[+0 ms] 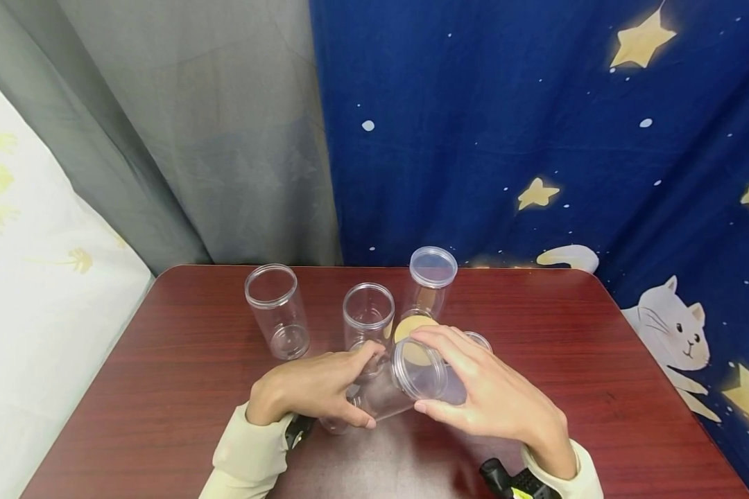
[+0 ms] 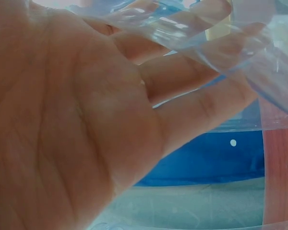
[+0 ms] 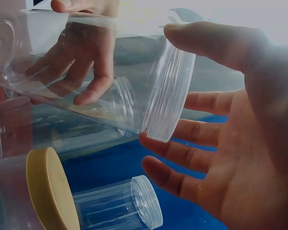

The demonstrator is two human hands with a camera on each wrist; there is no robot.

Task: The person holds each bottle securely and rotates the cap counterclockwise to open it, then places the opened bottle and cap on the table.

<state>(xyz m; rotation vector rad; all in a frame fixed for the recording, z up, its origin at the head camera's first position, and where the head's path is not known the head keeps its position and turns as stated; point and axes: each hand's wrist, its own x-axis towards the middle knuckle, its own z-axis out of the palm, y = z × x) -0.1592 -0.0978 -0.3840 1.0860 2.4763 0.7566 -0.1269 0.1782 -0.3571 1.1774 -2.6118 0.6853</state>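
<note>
Above the worktop, a tilted clear jar is gripped by the left hand; its lid is pinched by right-hand fingers; the upright jars behind could be toppled by a slip.

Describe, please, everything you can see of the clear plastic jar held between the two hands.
The clear plastic cylindrical jar is see-through and looks empty. It is tipped on its side above the dark red wooden table, with a translucent screw lid on its mouth. The left hand grips its body; the right hand has fingertips and thumb round the lid's rim.
</note>
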